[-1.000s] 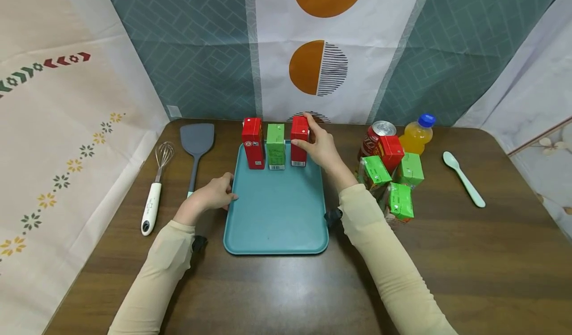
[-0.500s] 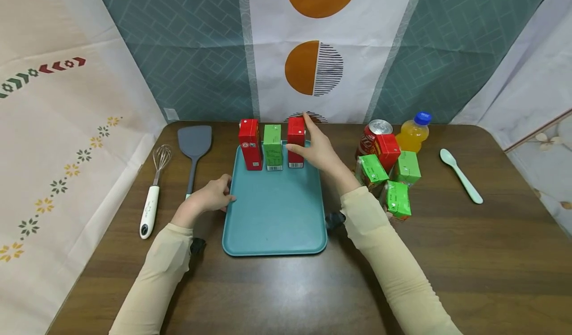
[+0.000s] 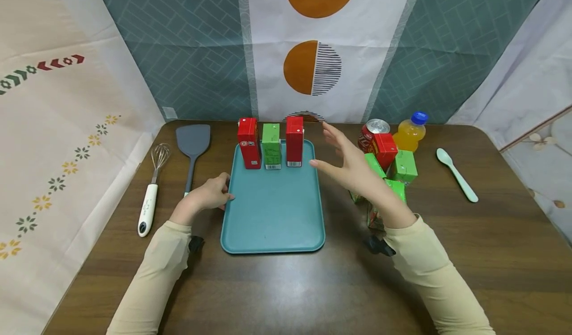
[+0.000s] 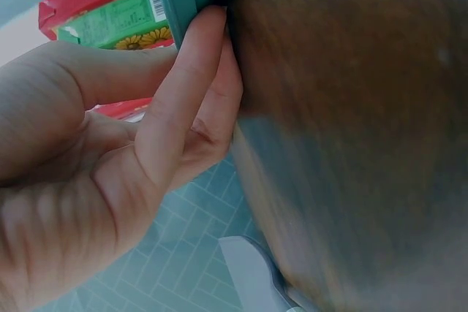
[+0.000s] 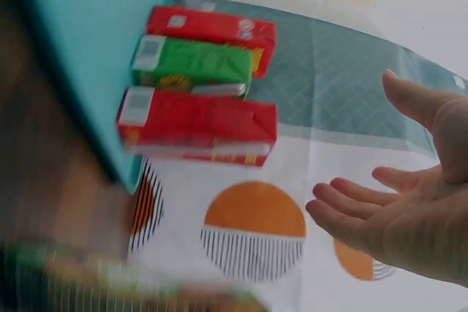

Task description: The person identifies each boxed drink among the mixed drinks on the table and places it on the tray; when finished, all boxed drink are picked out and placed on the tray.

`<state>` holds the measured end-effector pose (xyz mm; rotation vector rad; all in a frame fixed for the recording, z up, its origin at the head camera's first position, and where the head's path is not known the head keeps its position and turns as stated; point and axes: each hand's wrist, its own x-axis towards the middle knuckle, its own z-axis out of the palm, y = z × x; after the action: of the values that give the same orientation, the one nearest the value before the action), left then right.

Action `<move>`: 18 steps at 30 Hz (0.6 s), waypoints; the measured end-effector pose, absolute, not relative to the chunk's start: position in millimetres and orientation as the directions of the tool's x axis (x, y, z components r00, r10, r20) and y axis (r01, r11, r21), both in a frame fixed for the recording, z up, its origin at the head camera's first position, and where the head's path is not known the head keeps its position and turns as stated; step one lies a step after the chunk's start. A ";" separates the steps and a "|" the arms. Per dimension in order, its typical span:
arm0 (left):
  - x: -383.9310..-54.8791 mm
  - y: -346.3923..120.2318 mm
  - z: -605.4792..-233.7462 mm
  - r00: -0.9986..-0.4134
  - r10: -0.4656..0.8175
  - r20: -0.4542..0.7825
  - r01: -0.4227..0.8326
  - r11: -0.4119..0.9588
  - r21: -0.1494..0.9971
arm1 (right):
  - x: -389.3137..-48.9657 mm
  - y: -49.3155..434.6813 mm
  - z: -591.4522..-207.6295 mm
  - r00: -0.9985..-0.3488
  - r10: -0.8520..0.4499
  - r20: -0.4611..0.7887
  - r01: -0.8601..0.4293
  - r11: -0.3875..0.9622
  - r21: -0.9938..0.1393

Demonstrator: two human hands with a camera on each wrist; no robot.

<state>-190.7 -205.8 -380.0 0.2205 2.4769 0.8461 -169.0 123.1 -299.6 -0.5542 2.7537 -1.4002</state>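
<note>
A teal tray (image 3: 272, 211) lies on the table, and my left hand (image 3: 206, 194) grips its left rim. In the left wrist view the thumb (image 4: 128, 74) bears on the rim's inner side, while the fingers bend round its outside. Along the tray's far end stand a red juice carton (image 3: 249, 144), a green juice carton (image 3: 271, 146) and a second red carton (image 3: 294, 141), upright with small gaps between. My right hand (image 3: 350, 168) hovers right of that second red carton, fingers spread, holding nothing. In the right wrist view, the right hand (image 5: 420, 195) is apart from the cartons.
Right of the tray cluster a red carton (image 3: 385, 149), several green cartons (image 3: 404, 165), a cola can (image 3: 365, 139) and an orange drink bottle (image 3: 408, 135). My right arm partly covers them. A pale spoon (image 3: 457, 175) lies farther right; a whisk (image 3: 152, 191) and grey spatula (image 3: 193, 141) lie left.
My right hand has let go of the right-hand red carton and moved right, away from it. The carton stays upright on the tray. My left hand keeps its place at the rim.
</note>
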 end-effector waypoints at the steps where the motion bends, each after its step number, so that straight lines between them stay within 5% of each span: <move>1: -190.8 -206.1 -380.2 -0.857 0.307 -0.414 -0.010 0.793 0.609 | -165.6 129.1 -300.6 -0.932 -0.323 0.165 -0.328 0.558 -0.762; 8: -191.4 -207.3 -381.3 -0.854 0.320 -0.411 -0.005 0.784 0.621 | -144.7 175.1 -308.0 -0.907 -0.378 0.187 -0.394 0.602 -0.694; 18: -191.3 -205.3 -378.7 -0.856 0.321 -0.406 -0.001 0.783 0.622 | -124.8 235.0 -324.3 -0.928 -0.287 0.239 -0.373 0.697 -0.612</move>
<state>-191.3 -205.3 -378.7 0.2390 2.4717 0.8624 -124.8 235.0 -324.3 -0.5878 3.0085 -1.1293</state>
